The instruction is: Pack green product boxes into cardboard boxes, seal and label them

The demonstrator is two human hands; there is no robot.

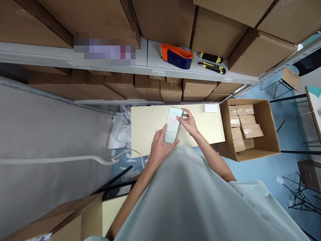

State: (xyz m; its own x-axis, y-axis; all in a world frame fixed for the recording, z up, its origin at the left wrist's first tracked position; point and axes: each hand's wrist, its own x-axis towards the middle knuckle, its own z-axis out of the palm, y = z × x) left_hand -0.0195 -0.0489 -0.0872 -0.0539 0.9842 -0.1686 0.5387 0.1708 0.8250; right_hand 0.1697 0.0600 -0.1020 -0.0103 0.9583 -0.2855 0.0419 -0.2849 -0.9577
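Observation:
A pale green product box [172, 130] with printed text and a small pinkish picture is held between my two hands, over a cream-coloured table [147, 117]. My left hand [160, 142] grips its lower end, the fingers along the left side and the thumb at the bottom right corner. At the upper right edge, my right hand [188, 122] holds it with the thumb on the printed face and the fingers behind the side. A small white box or card stack [210, 108] lies at the table's back right.
Right of the table stands an open carton [272, 137] with several small taped brown boxes. Above, a shelf [145, 63] bears cartons, an orange and blue tape dispenser [177, 55] and yellow-black cutters [212, 63]. White scraps [119, 130] lie at left, near a white pipe [75, 160].

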